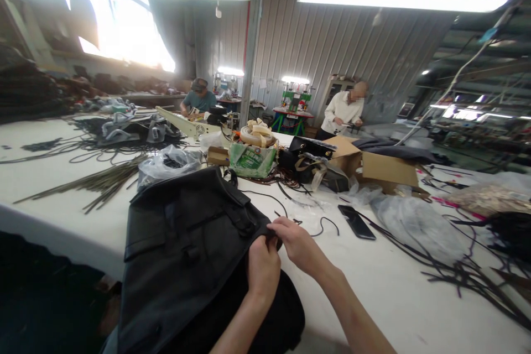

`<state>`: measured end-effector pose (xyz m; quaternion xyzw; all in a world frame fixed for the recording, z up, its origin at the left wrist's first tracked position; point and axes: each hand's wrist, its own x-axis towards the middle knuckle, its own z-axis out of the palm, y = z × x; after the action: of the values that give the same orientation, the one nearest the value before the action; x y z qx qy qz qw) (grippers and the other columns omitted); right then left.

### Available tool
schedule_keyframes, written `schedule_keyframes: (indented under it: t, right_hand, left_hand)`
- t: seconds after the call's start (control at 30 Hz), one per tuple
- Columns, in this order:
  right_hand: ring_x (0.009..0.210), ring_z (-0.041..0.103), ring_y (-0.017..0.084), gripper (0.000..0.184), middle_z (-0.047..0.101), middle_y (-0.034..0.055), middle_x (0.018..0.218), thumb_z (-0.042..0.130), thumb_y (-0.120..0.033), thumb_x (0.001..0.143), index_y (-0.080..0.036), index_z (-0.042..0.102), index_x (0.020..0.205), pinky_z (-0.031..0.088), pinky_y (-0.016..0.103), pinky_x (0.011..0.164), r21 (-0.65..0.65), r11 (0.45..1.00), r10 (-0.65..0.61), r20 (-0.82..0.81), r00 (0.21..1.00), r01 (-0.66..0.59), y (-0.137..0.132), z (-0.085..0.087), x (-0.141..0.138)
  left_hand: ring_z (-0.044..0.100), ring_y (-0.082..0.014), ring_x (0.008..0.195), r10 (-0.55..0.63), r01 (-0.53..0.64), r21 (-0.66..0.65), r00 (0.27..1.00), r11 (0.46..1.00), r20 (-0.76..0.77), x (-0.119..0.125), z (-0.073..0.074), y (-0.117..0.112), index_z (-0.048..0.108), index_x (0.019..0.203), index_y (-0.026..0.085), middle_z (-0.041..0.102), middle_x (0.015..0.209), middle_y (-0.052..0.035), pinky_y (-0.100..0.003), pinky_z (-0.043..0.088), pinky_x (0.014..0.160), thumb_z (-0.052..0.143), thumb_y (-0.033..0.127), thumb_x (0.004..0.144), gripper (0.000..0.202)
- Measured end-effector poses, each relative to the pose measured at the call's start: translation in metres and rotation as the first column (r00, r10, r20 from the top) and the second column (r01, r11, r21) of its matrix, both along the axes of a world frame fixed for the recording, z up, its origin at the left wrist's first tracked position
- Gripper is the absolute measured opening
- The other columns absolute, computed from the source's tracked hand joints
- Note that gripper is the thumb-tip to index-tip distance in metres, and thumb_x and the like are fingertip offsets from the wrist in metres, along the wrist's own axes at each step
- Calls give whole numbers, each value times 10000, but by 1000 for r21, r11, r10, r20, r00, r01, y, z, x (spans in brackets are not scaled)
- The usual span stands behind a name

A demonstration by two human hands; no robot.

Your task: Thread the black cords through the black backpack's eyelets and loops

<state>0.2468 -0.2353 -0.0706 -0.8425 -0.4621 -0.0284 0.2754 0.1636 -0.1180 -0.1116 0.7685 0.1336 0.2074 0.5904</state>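
A large black bag [178, 254] lies at the near edge of the white table, its panel carrying straps and loops. My left hand [264, 265] grips the bag's right edge, with thumb and fingers pressed together on it. Just above and to the right, my right hand [296, 240] pinches the same edge near its corner. The two hands are nearly touching. Whatever small part lies between the fingertips is hidden. A black phone [357, 222] rests on the table to the right of my right hand.
On the white table [332, 282] lie a bundle of thin rods [103, 180], clear plastic bags [409, 221], dark cords [448, 271] and a cardboard box [385, 171]. A green-white container [253, 159] holds rolls of tape. Two people [199, 98] work farther back.
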Motion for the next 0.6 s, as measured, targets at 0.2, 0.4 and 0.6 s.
schedule_keyframes:
  t: [0.2,0.4,0.6]
  right_hand:
    - [1341,678,271,514,636,132,1499,461,-53,1031,-276,668,1445,608,449,1112,171,984,-58,89,994,42,-1,-8,-18]
    - [1235,730,267,437,716,110,1411,508,-92,1026,-280,739,1345,651,426,1005,175,977,96,138,986,-120,-9,-21,-49]
    - [1018,726,239,256,723,75,1424,603,-181,1059,-307,752,1224,638,416,852,181,975,110,91,990,-125,-8,-31,-88]
  left_hand:
    - [772,-302,867,-83,84,79,996,993,-16,-17,4,6,720,934,201,810,934,-141,-355,500,759,526,221,1035,220]
    - [691,-245,713,-189,212,202,974,956,-128,-72,-1,20,617,848,250,731,786,-49,-325,381,649,570,245,993,153]
    - [509,-171,586,-181,201,164,975,966,-128,-110,-24,46,538,791,244,489,637,34,-276,342,585,590,372,982,236]
